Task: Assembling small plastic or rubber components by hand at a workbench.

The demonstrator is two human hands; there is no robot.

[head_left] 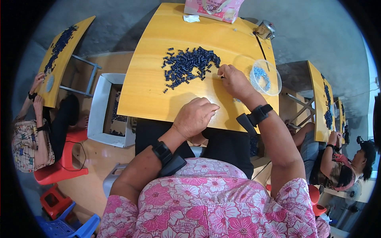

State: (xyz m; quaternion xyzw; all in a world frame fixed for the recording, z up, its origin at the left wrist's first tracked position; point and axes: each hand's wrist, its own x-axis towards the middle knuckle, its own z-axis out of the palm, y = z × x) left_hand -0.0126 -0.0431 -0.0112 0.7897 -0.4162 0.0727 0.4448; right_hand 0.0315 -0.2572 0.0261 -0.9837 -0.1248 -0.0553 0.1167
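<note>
A loose pile of small dark blue-black cylindrical pieces [186, 65] lies on the yellow wooden table [147, 99]. My right hand [236, 81] is just right of the pile, its fingers closed in a pinch, with a small dark piece showing at the fingertips. Nearer to me, my left hand [196, 114] hovers over the table's front part with thumb and fingers pressed together; what they hold, if anything, is too small to make out. Beyond my right wrist stands a clear round plastic tub [274, 89] containing small light-blue pieces [260, 75]. A few more pale bits lie partly hidden by my right forearm.
A pink bag [216, 11], a white packet [191, 18], a lidded jar [265, 29] and a thin black stick [260, 47] are toward the table's far side. An open white box [99, 107] stands left of the table. People work at tables on both sides.
</note>
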